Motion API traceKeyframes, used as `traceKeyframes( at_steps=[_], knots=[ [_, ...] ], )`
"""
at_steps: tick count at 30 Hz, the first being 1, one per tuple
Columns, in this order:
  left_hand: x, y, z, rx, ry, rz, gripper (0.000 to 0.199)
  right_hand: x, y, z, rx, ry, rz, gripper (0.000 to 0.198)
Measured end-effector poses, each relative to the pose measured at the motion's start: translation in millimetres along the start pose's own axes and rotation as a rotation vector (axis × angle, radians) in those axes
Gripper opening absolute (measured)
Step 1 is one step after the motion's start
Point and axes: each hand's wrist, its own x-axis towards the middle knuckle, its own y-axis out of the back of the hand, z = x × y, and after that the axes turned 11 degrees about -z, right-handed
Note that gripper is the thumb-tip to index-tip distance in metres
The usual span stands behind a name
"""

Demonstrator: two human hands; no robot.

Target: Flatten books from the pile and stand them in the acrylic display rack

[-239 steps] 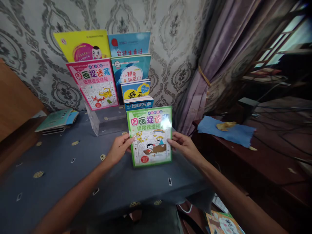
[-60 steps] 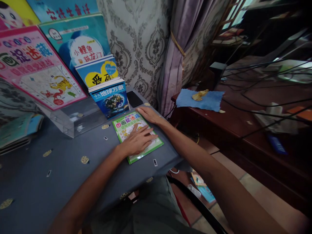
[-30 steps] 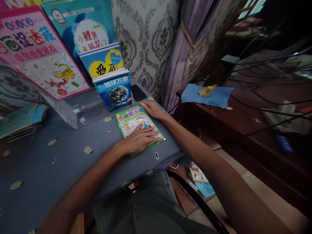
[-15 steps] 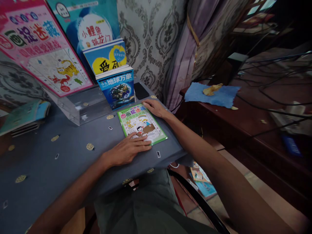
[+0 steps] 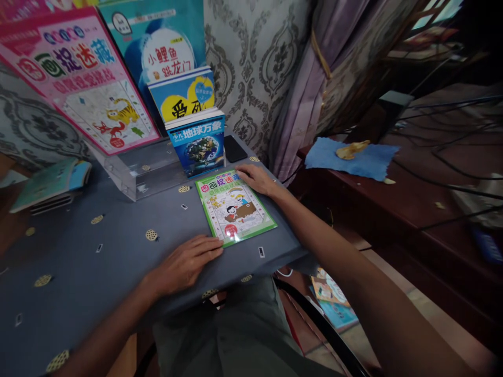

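A green-bordered picture book (image 5: 239,207) lies closed on the grey patterned tablecloth (image 5: 129,272), its cover facing up. My left hand (image 5: 190,262) rests flat on the cloth with fingers outstretched, the tips at the book's near left corner. At the far right corner, my right hand (image 5: 257,180) lies with its fingers laid over the cover's edge. Neither hand is wrapped around anything. Just beyond the book stands a blue book with the Earth on it (image 5: 200,149), and a black phone (image 5: 234,149) lies to the right of that.
A clear plastic stand (image 5: 133,180) holds a pink book (image 5: 98,89) and several blue ones. Thin books (image 5: 55,186) are stacked at the left. To the right, a dark wooden table (image 5: 420,209) carries a blue cloth (image 5: 326,162) and cables. More books (image 5: 334,303) lie below, by a chair.
My left hand has slid off the cover to the left, uncovering its lower part. My right hand stays at the far corner. The view has shifted slightly.
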Motion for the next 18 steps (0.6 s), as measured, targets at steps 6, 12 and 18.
traceKeyframes(
  at_steps=[6, 12, 18],
  knots=[
    [2, -4, 5, -0.035, 0.017, 0.07, 0.049, -7, -1, -27, -0.095, 0.012, 0.02, 0.039],
    [4, -4, 4, -0.071, 0.006, 0.089, 0.047, -34, -29, -118, 0.068, 0.231, -0.257, 0.044],
    [6, -1, 8, -0.07, 0.032, 0.089, 0.043, -42, -61, -150, -0.02, 0.25, -0.305, 0.052]
  ],
)
